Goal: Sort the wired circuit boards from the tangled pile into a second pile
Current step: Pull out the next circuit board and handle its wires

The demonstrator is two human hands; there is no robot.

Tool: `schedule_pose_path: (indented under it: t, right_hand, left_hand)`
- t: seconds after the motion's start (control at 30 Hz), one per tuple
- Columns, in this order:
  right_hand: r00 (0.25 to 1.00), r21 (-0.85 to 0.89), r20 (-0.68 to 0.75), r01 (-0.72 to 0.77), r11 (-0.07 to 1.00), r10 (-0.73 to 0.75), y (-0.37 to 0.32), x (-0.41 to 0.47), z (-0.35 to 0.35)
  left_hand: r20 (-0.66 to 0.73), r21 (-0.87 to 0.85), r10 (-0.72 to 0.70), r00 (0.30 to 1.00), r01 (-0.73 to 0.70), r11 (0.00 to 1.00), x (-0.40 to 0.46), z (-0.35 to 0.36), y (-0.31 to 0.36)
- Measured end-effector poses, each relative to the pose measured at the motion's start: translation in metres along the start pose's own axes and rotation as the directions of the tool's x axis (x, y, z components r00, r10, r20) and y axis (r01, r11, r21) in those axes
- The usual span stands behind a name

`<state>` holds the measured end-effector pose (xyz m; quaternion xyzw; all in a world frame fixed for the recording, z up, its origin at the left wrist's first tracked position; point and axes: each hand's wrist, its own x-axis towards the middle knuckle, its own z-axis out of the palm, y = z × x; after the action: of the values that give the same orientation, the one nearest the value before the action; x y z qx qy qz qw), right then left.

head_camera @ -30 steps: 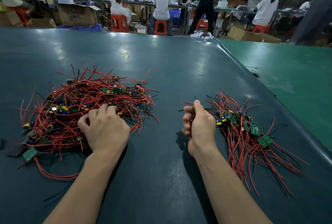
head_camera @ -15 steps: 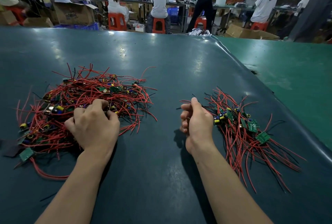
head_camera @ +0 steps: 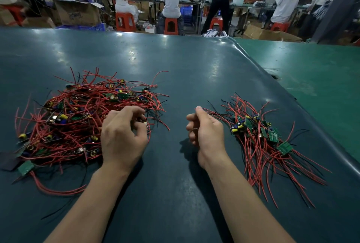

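— Between the two heaps, both hands are working low over the dark green table top (head_camera: 185, 71). See the left hand (head_camera: 122, 135)? It is curling its fingers into the near right edge of the tangled pile (head_camera: 83, 118), and it seems to be pinching something small and pale there, a wire end or a part, though I cannot tell which.

— And the right hand (head_camera: 206, 133)?

— That one is closing round a bunch of red and black wire ends (head_camera: 216, 113), thumb up, with the leads trailing off to the boards in the second pile (head_camera: 261, 137) just to its right. I would say it is gripping those wires.

— So where are the boards sitting?

— Most are lying knotted in the big heap under and left of the left hand; a smaller, neater lot is fanning out right of the right hand, one green board (head_camera: 273, 135) showing white writing.

— What are you worrying about?

— Snagging. If the left hand is tugging one lead, its neighbours are likely looped through it, so half the heap may drag across, or a wire may tear from its solder joint. And the right-hand lot is lying near the raised table edge (head_camera: 303, 125).
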<state>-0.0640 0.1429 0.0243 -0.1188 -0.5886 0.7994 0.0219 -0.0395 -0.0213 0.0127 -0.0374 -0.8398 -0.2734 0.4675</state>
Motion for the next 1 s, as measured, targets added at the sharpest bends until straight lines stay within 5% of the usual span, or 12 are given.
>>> schedule_pose_path:
  t: [0.4, 0.63, 1.0]
  right_hand:
    - [0.992, -0.13, 0.127, 0.039, 0.991, -0.022, 0.005, -0.007, 0.007]
    - [0.974, -0.287, 0.181, 0.188, 0.939, -0.14, 0.012, -0.007, 0.007]
    - [0.942, -0.372, 0.262, 0.298, 0.879, -0.208, 0.019, -0.009, 0.009]
  left_hand:
    - [-0.056, -0.171, 0.117, 0.992, -0.125, 0.977, -0.004, 0.0, 0.007]
    - [0.15, -0.286, -0.037, 0.988, 0.079, 0.955, -0.007, 0.002, 0.01]
    - [0.33, -0.231, -0.024, 0.944, 0.105, 0.967, -0.007, 0.003, 0.015]
